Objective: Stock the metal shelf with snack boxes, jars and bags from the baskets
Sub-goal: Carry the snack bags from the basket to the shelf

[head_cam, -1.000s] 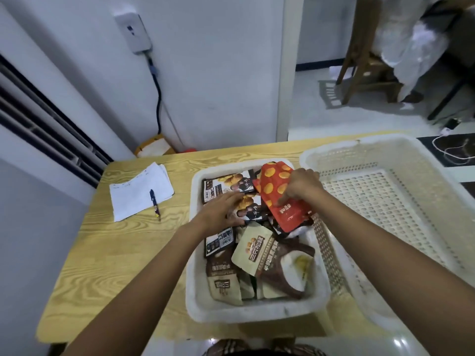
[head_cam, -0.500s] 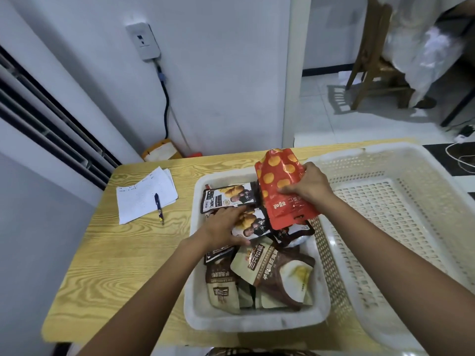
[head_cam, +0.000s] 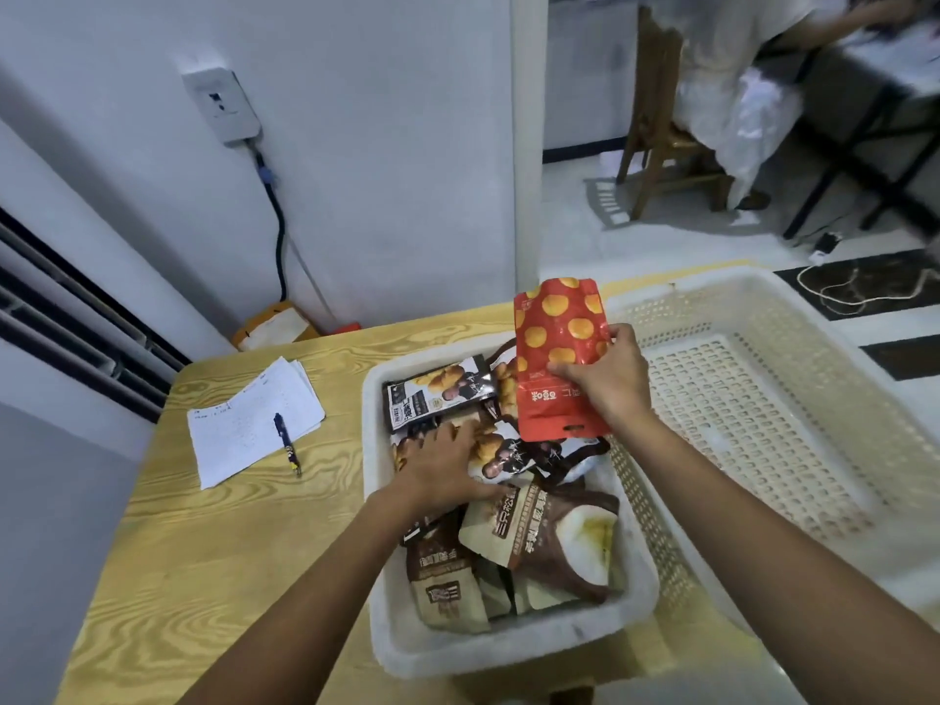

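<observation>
Basket (head_cam: 508, 653) on the tabletop (head_cam: 229, 552): its bags (head_cam: 554, 541) are pressed by the left grip (head_cam: 447, 468), fingers flat, probably to steady them. Beyond, a red bag (head_cam: 552, 348) is pinched in the right grip (head_cam: 608, 381) and held clear above them for shelving; no shelf is seen.
</observation>
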